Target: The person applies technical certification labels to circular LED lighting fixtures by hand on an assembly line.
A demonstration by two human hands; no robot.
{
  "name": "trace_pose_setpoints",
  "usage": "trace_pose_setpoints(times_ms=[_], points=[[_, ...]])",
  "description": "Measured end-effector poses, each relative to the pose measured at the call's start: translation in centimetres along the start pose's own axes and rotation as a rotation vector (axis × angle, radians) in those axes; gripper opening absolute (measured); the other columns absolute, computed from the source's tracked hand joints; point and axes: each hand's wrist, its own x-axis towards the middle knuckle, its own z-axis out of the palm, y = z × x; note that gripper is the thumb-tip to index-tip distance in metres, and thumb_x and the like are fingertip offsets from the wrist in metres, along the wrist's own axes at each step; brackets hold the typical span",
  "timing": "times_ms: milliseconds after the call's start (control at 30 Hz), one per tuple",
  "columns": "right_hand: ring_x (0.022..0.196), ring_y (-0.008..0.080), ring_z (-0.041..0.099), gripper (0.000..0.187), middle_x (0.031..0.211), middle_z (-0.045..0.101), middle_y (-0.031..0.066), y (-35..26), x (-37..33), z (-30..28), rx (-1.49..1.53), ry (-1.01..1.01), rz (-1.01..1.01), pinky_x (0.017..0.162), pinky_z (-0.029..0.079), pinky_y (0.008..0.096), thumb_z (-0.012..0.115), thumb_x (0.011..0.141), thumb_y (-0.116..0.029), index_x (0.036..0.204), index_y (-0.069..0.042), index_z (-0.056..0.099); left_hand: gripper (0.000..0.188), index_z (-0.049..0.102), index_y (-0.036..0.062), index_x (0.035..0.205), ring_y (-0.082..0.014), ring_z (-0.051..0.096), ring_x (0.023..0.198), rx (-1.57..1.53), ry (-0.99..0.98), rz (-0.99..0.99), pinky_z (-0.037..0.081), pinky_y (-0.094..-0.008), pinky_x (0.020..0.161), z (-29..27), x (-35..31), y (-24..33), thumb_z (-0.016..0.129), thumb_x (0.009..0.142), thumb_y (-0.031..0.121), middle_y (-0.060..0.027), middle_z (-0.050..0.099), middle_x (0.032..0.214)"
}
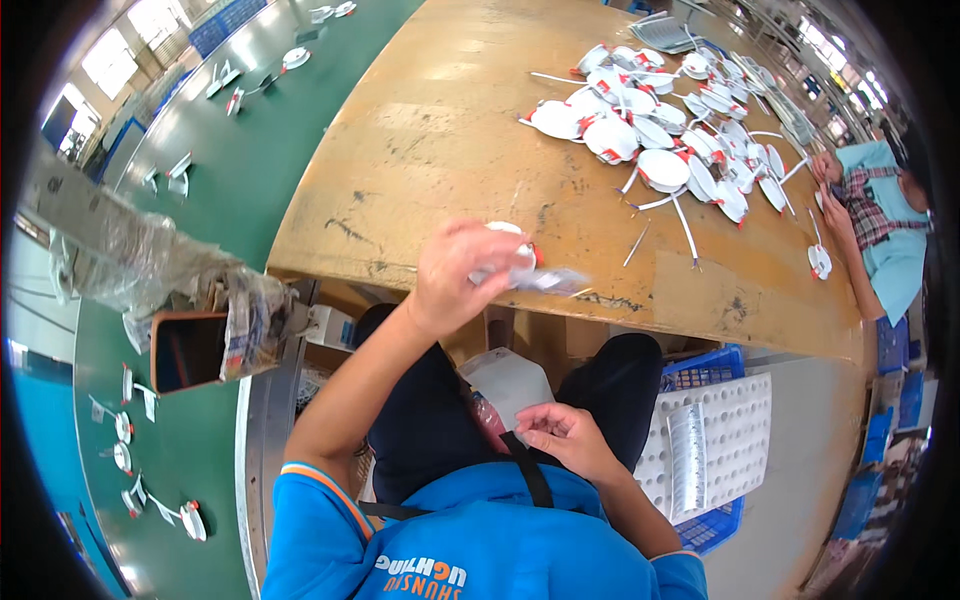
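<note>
My left hand [448, 275] is raised over the near edge of the brown table [400, 170]. Its fingers close round a round white downlight [512, 250] with a red clip; a pale strip, smeared by motion, trails from it to the right. Low over my lap is my right hand [570, 437], its fingers loosely bent and apart, with nothing visible in them. Beside it lies a white bag or sheet [507, 382] between my legs. A big heap of similar white downlights [662, 170] with red clips and white cables fills the table's far right.
Right of my legs, a white foam tray with holes [735, 435] rests on a blue basket [722, 525]. A green conveyor [250, 150] carrying scattered lights runs along the left. A phone [190, 350] hangs on a plastic-wrapped arm. A co-worker [880, 220] works at the right.
</note>
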Motion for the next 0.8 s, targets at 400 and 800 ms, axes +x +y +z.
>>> trace_pose_setpoints(times_ms=[400, 800], points=[[0.085, 0.0119, 0.056, 0.023, 0.089, 0.061, 0.0074, -2.1, 2.9, -1.1, -0.009, 0.050, -0.017, 0.077, 0.043, 0.0240, 0.052, 0.086, -0.014, 0.102, 0.002, 0.055, 0.054, 0.044, 0.0012, 0.116, -0.0249, 0.061, 0.088, -0.095, 0.051, -0.081, 0.047, -0.0351, 0.079, -0.7, -5.0, 0.0, 0.061, 0.066, -0.008, -0.0086, 0.064, 0.092], [0.067, 0.0114, 0.053, 0.038, 0.074, 0.054, 0.0039, -6.4, 4.8, 0.1, 0.404, -0.061, 0.034, 0.062, 0.042, 0.0227, 0.046, 0.087, -0.037, 0.096, 0.000, 0.054, 0.019, 0.047, -0.0012, 0.103, -0.0144, 0.056, 0.080, -0.394, 0.375, -0.953, 0.044, -0.0240, 0.074, -2.9, -5.4, 5.5, 0.043, 0.085, -0.001, -0.0108, 0.058, 0.085]])
